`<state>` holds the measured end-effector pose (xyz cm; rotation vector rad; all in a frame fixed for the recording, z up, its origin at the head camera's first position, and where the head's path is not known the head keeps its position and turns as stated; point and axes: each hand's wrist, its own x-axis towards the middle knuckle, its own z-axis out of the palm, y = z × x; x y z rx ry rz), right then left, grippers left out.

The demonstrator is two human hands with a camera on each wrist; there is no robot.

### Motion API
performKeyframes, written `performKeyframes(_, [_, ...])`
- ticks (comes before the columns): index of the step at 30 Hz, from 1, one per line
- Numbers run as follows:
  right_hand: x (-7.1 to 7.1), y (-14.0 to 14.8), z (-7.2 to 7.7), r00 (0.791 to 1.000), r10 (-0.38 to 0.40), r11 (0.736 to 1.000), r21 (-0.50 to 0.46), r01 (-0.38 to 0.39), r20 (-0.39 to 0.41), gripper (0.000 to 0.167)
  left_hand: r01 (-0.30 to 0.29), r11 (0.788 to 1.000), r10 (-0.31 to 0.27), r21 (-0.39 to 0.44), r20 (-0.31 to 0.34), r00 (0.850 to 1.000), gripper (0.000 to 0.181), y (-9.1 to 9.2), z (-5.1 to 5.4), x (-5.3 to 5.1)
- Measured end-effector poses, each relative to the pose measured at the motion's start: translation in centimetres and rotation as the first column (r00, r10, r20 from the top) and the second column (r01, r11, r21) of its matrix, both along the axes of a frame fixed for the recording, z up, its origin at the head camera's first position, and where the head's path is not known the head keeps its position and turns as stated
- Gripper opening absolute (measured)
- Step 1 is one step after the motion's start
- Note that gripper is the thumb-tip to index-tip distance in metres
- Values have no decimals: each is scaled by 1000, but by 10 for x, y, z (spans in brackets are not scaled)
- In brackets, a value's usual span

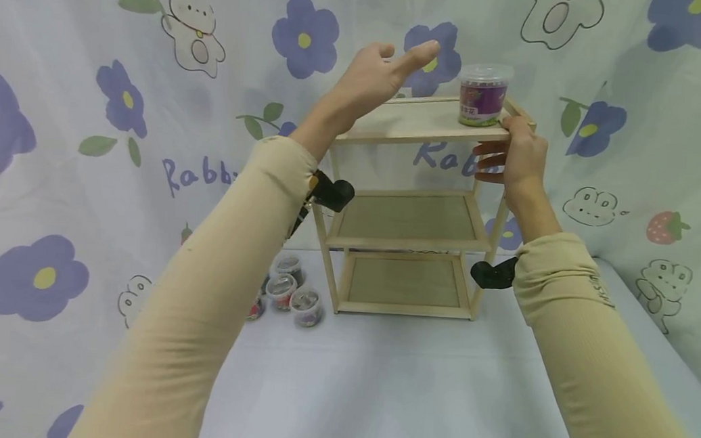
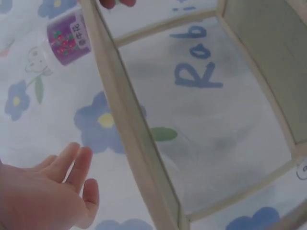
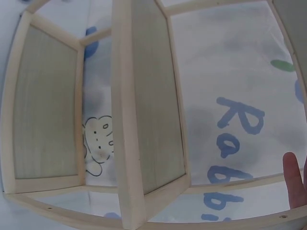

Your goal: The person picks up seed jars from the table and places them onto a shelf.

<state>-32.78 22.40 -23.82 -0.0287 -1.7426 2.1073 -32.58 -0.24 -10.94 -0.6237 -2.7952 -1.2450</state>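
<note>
**Left hand spread, right hand gripping the rack**

Your left hand [image 1: 372, 78] was raised above the left end of the rack [image 1: 417, 139], apart from the wood, its fingers extended and slightly spread. Your right hand [image 1: 526, 153] gripped the rack's top front right corner, thumb over the board, fingers beneath. The purple-labelled cup [image 1: 483, 101] stood upright on the rack's top, near its right end, just beside your right thumb. Lidded tubs [image 1: 306, 307] sat left of the rack's base.

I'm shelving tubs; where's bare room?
Top shelf left of the purple tub; middle shelf and bottom shelf between posts; table before the rack. Crowded: top shelf's right end by the right hand; table left of the rack, with tubs.
</note>
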Motion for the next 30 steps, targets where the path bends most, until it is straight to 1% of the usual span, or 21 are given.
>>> performKeyframes(3, [1, 1, 0, 1000, -4, 1000, 3, 4, -9, 39, -5, 1000, 4, -20, -18, 1000, 87, -15, -4, 8])
performKeyframes(6, [1, 0, 0, 1000, -7, 1000, 4, 7, -16, 39, 10, 1000, -10, 0, -48, 999, 84, -32, -11, 15])
performKeyframes(8, [1, 0, 0, 1000, -7, 1000, 2, 7, -13, 39, 30, 998, -26, 59, -74, 997, 81, -45, -18, 21])
performKeyframes(11, [1, -1, -1, 1000, -6, 1000, 5, 6, -7, 39, 44, 989, -25, 141, -132, 991, 76, -64, -29, 30])
performKeyframes(13, [1, -1, -1, 1000, -8, 1000, 11, 8, -5, 39, 42, 980, -11, 195, -157, 987, 74, -77, -37, 36])
performKeyframes(15, [0, 0, -1, 1000, -12, 1000, 15, 12, -5, 38, 33, 972, 12, 232, -188, 982, 73, -90, -43, 42])
performKeyframes(20, [0, 0, -1, 1000, -12, 1000, 22, 12, -2, 37, 29, 933, 57, 360, -226, 972, 67, -118, -55, 56])
performKeyframes(23, [0, 0, -1, 1000, -15, 999, 38, 15, -4, 38, 8, 925, 90, 380, -238, 967, 61, -133, -64, 65])
performKeyframes(25, [0, 0, -1, 1000, -20, 999, 44, 20, -7, 38, 0, 927, 97, 375, -241, 966, 58, -143, -72, 69])
performKeyframes(27, [1, 0, -1, 1000, -22, 999, 44, 22, -10, 38, -7, 933, 99, 360, -238, 966, 56, -154, -83, 72])
performKeyframes(30, [2, 0, -1, 1000, -22, 999, 42, 22, -4, 38, -27, 937, 109, 347, -218, 970, 55, -169, -102, 74])
